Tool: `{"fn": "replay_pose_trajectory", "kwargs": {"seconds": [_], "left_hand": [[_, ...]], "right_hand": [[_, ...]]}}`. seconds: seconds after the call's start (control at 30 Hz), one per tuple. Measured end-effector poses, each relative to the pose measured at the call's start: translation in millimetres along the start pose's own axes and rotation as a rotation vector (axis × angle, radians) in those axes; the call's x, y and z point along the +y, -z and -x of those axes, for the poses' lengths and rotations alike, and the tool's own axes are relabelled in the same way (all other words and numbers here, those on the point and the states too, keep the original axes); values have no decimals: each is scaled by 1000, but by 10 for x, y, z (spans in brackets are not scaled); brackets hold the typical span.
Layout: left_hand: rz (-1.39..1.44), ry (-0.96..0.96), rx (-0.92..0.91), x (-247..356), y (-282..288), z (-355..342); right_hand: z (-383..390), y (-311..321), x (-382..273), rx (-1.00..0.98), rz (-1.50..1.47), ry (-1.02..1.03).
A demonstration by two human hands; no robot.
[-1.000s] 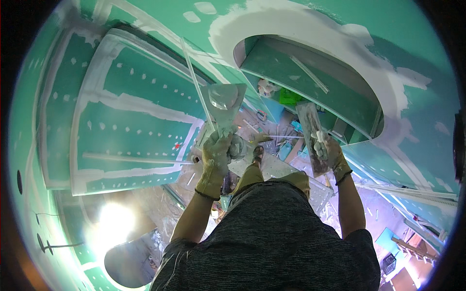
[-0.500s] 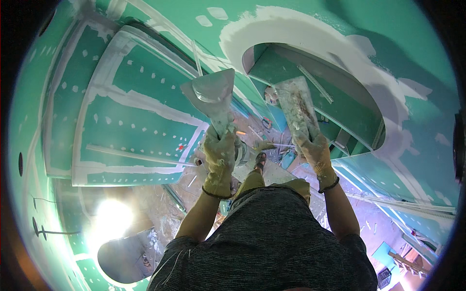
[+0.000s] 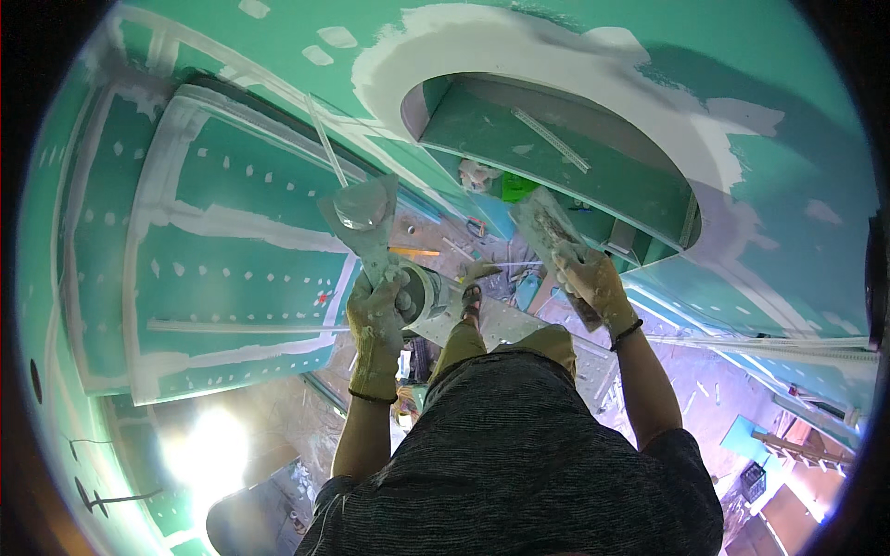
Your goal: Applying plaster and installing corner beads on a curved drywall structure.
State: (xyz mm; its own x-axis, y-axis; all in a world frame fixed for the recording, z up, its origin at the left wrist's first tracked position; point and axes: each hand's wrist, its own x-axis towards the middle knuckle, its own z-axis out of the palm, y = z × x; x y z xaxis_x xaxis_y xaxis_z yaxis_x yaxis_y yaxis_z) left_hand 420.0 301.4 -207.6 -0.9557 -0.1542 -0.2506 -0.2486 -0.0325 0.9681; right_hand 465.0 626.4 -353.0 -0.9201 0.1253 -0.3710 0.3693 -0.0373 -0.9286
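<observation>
My left hand, in a work glove, is closed round the handle of a wide putty knife. The knife's blade points up and away, with a lump of pale filler on it. My right hand, also gloved, grips a long rectangular trowel smeared with filler and brown stains. The trowel slants from upper left to lower right, and the two tools are apart. Just right of my left hand, lower down, a round bucket shows, partly hidden by the hand.
Ahead, a green plasterboard wall has an oval opening ringed with white filler. Filled seams cross the green panel at left. Below me, a board lies under my foot among scattered debris. A bright lamp glares at lower left.
The view has shifted, and both hands appear lower. The trowel in my right hand has turned to a steeper slant, edge more toward me. More of the bucket shows beside my left hand.
</observation>
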Motion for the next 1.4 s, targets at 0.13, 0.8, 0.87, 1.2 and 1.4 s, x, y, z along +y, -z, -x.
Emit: {"fn": "replay_pose_trajectory", "kwargs": {"seconds": [0.13,0.8,0.87,1.2,1.4], "left_hand": [[-21,24,2,-45,-15,-21],[57,-11,66,-234,-65,-181],[199,-37,2,-213,-97,-328],[-253,-254,121,59,162,-1093],[-446,-392,223,-187,626,-1626]], "right_hand": [[144,247,-182,-27,-22,-17],[107,-174,-755,-106,-173,-142],[86,-436,-923,-160,-49,-49],[-307,-2060,-1330,-171,175,434],[-798,-2566,-1335,-154,238,503]]}}
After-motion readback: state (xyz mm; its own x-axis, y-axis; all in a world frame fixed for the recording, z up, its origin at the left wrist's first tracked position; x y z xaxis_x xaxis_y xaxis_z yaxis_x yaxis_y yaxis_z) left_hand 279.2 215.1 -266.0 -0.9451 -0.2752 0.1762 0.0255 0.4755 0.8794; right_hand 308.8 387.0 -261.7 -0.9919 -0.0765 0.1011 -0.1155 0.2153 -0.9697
